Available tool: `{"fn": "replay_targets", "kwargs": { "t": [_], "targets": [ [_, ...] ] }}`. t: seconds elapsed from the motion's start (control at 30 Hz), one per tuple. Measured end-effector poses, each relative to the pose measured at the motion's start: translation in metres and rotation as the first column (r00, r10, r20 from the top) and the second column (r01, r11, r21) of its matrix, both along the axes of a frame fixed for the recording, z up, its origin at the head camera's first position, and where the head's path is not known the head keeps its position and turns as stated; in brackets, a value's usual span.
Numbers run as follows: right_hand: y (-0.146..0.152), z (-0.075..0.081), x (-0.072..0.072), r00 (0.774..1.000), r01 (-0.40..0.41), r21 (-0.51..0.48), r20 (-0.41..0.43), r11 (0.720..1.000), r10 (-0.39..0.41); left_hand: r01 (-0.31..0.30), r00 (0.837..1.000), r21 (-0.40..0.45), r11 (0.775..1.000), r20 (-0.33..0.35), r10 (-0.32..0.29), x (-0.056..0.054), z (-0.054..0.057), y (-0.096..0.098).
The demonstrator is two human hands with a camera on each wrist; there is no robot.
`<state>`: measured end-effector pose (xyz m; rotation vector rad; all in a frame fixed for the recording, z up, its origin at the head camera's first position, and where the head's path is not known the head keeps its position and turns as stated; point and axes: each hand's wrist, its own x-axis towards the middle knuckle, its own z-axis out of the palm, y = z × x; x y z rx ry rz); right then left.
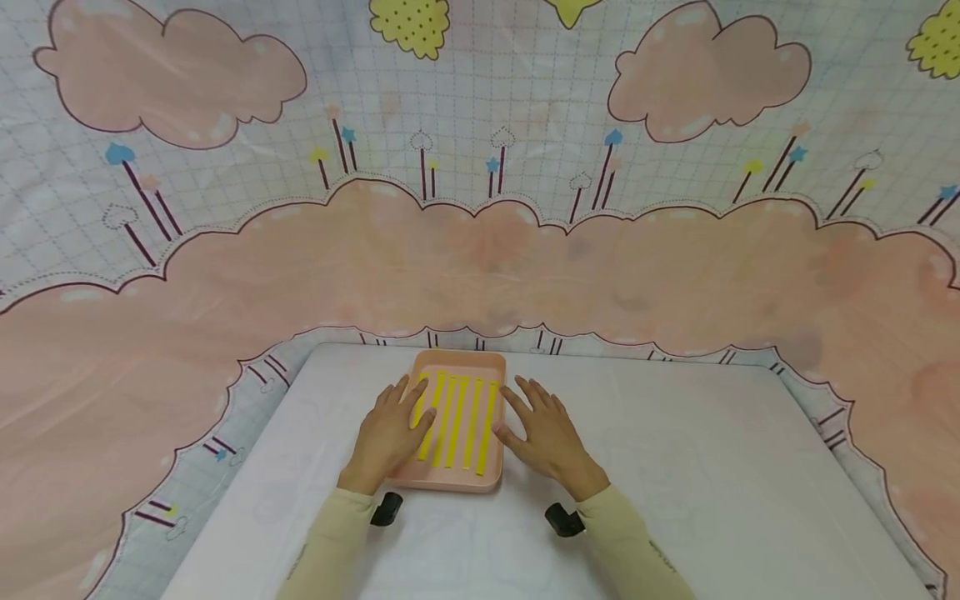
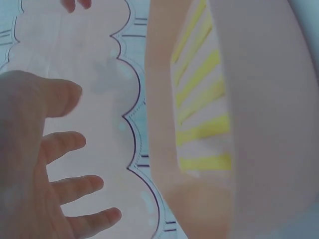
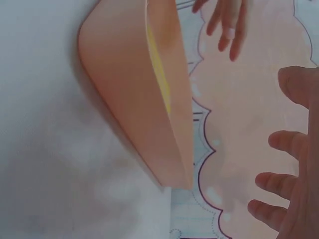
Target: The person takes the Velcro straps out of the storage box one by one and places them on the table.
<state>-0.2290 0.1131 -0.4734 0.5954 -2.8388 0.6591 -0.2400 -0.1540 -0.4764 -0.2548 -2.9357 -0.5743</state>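
Cloud-printed backdrop (image 1: 570, 275) behind white table (image 1: 690, 467)

I can read no words or numbers. Small dark print (image 1: 662, 557), too tiny to decipher, marks the outer edges of my left sleeve (image 1: 327, 542) and right sleeve (image 1: 630, 542).

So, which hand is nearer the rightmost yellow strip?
Right: the right hand is just right of the strip; the left hand appears over the left side of the tray.
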Motion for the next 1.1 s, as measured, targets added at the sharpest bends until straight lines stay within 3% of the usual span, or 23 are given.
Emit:
{"fn": "replay_targets", "kwargs": {
  "t": [0.17, 0.47, 0.77, 1.1],
  "targets": [
    [-0.009, 0.000, 0.001, 0.999, -0.033, -0.010, -0.018, 0.999, 0.032, -0.035, 0.999, 0.053, 0.998, 0.002, 0.035, 0.007, -0.001, -0.011],
    [-0.024, 0.002, 0.000, 0.990, -0.138, 0.009, -0.034, 0.990, 0.138, -0.052, 0.999, 0.165, 0.985, 0.019, 0.050, 0.005, -0.013, -0.029],
    [-0.037, 0.007, 0.001, 0.987, -0.158, 0.017, -0.018, 0.987, 0.159, -0.044, 0.998, 0.372, 0.927, 0.059, 0.024, 0.002, -0.020, -0.035],
    [-0.053, 0.019, -0.002, 0.979, -0.202, 0.084, -0.014, 0.976, 0.204, -0.114, 0.987, 0.479, 0.870, 0.154, 0.044, 0.002, -0.029, -0.042]
  ]
}}
